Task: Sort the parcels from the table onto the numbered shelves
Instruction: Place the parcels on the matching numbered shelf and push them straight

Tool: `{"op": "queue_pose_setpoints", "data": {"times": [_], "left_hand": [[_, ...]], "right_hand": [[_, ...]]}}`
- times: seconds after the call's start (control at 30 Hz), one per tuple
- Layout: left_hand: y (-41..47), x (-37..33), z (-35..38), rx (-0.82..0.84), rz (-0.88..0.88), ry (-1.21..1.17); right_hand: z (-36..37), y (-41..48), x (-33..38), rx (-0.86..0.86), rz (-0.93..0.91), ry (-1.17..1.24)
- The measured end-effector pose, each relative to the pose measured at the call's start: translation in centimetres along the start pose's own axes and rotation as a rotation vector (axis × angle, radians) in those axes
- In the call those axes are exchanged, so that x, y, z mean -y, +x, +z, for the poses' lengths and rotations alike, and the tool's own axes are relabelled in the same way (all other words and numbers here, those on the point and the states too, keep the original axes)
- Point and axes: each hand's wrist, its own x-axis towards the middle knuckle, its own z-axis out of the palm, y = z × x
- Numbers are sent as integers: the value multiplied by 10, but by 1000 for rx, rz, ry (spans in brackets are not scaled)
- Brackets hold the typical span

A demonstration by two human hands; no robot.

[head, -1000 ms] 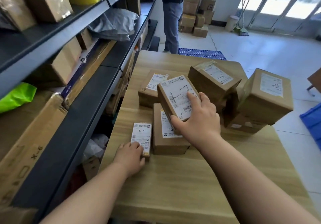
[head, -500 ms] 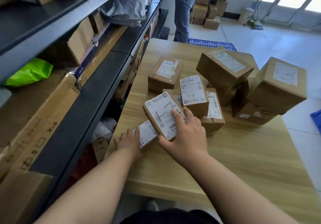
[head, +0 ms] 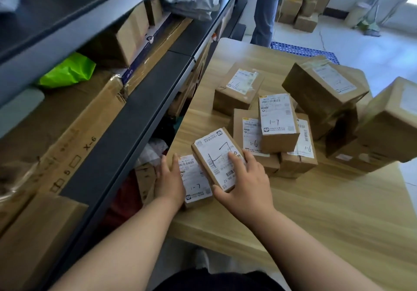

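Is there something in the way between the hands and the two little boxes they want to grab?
No. The left hand is already against the side of the small 1-7 parcel, and the right hand lies on the parcel stacked on top. Nothing sits between either hand and its box.

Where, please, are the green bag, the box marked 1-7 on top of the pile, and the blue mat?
green bag (head: 70, 70), head view, middle of its crumpled plastic
box marked 1-7 (head: 277, 119), head view, its white label
blue mat (head: 300, 50), head view, its gridded top

Right hand (head: 246, 184) dragged parcel (head: 217, 158) onto flat parcel (head: 196, 181).
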Motion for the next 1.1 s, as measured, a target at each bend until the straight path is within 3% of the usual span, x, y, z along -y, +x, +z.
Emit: {"op": "queue_pose_setpoints", "data": {"times": [0.07,0.13,0.27,0.4,0.6,0.87,1.1], "left_hand": [[-10,-1,6,-57,-70,-220],[-18,-1,16,-36,-83,-291],[-27,-1,29,136,-158,-485],[-17,2,27,238,-356,-549],[-13,11,13,244,-399,-780],[-21,23,16,199,-478,-867],[-20,26,9,191,-472,-1004]], "right_hand": [[4,2,4,3,-18,25],[9,5,6,2,-27,51],[23,9,5,48,-3,102],[35,11,2,93,85,255],[46,22,-4,85,163,340],[50,21,-2,72,158,321],[58,29,-13,207,284,682]]}}
